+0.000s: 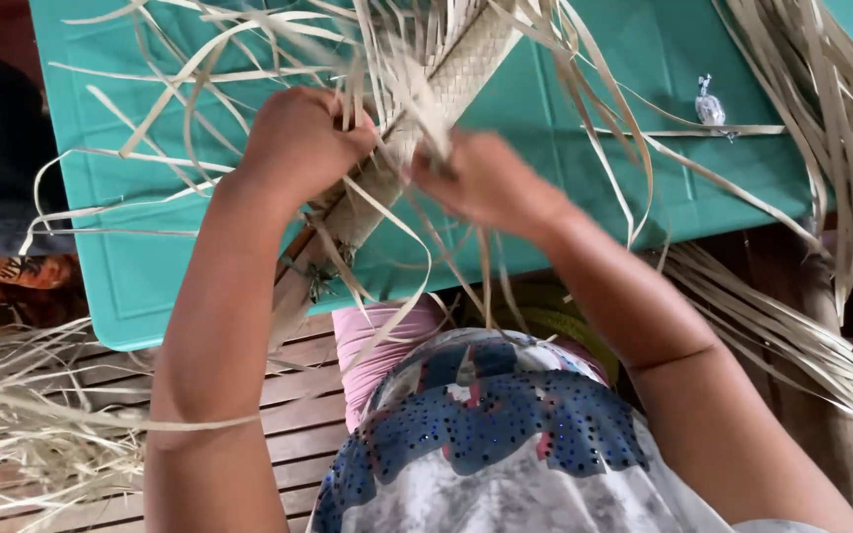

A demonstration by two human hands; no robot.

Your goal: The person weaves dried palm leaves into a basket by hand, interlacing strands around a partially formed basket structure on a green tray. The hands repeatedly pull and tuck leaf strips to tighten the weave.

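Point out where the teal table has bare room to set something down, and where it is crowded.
Bare teal table lies at the near-left corner below the left hand, and right of the woven strip up to the small wrapped candy. It is crowded around both hands, left and right hand, and under the loose straw bundle at the right edge.

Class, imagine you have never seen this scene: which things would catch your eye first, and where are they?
First, the two hands at centre: the left hand and right hand grip a narrow woven palm-leaf strip, with loose pale strands fanning out. Beneath it lies a teal table. A small wrapped sweet sits on the table at upper right.
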